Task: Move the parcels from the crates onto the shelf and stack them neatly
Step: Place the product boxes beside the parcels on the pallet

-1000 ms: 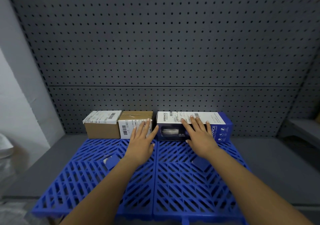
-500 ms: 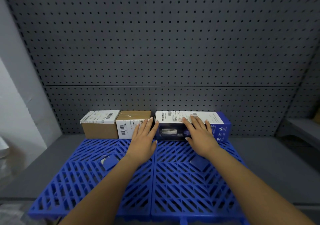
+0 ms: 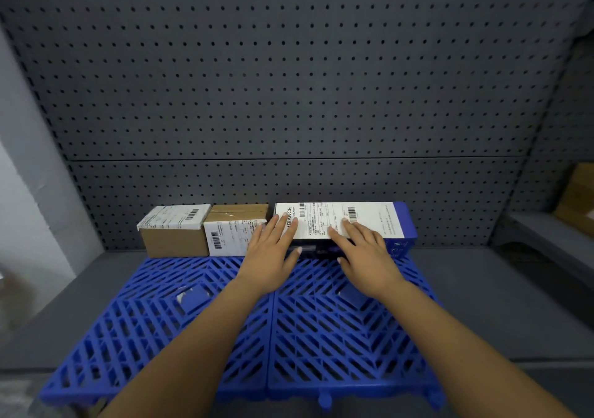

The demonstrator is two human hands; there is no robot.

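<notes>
Blue parcel (image 3: 379,221) lies under the flat, straight fingers of left hand (image 3: 270,250) and right hand (image 3: 363,252), neither gripping anything; press evenly so it slides square against the brown parcel (image 3: 238,231) just left of the left hand.

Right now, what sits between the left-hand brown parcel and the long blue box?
Head view: one taped brown parcel with a white barcode label, flush against the left-hand parcel; the left hand partly covers its right edge.
</notes>
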